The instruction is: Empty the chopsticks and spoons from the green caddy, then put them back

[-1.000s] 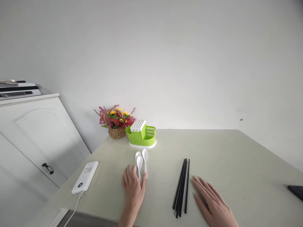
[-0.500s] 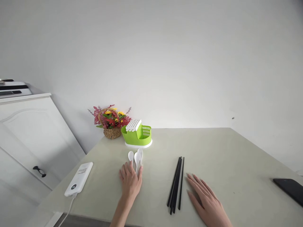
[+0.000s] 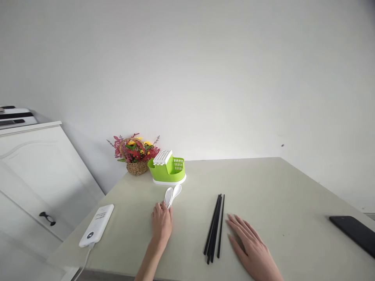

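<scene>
Several white spoons [image 3: 176, 191] are gathered in my left hand [image 3: 162, 223], whose fingers close round their handles; the bowls point away from me and partly overlap. Just beyond them stands a green cutlery holder [image 3: 165, 173] with a white slotted top and a white base. My right hand [image 3: 252, 245] lies flat on the table, fingers stretched out, holding nothing. Beside it, to the left, is a loose bundle of black chopsticks [image 3: 215, 230], with one chopstick slightly apart from the others.
A wicker basket [image 3: 137, 168] of red and yellow flowers stands behind the holder. At the left edge lies a white power bank [image 3: 97, 226] with a cable; a black phone [image 3: 353, 233] lies far right. A white cabinet [image 3: 38, 171] adjoins the table's left.
My left hand has closed on the spoons and drawn them together; their bowls, spread before, now overlap and lean right. My right hand stays flat by the chopsticks. The view has shifted slightly.
</scene>
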`<move>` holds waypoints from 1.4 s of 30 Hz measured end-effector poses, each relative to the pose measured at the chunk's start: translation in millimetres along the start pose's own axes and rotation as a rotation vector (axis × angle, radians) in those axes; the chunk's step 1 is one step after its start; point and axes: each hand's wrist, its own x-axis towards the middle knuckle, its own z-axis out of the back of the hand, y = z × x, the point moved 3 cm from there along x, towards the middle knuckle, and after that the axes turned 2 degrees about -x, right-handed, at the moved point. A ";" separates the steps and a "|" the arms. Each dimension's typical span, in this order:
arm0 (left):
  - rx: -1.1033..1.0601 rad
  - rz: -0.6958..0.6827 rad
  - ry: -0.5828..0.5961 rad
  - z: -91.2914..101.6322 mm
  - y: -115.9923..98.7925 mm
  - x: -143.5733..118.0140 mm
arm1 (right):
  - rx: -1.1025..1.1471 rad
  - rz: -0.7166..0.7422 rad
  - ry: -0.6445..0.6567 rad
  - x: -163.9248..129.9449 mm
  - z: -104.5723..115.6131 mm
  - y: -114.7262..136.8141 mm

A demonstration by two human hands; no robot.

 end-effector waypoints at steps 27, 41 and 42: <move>-0.734 -0.074 -0.154 4.7 -7.0 -27.3 | 0.086 -0.021 -0.005 2.2 -0.6 -0.6; -1.211 -0.079 0.298 75.5 -165.1 -77.2 | 0.853 -0.426 -0.073 1.1 35.6 -5.2; -1.198 -0.094 0.317 76.3 -171.0 -77.9 | 0.889 -0.446 -0.093 0.9 39.0 -4.4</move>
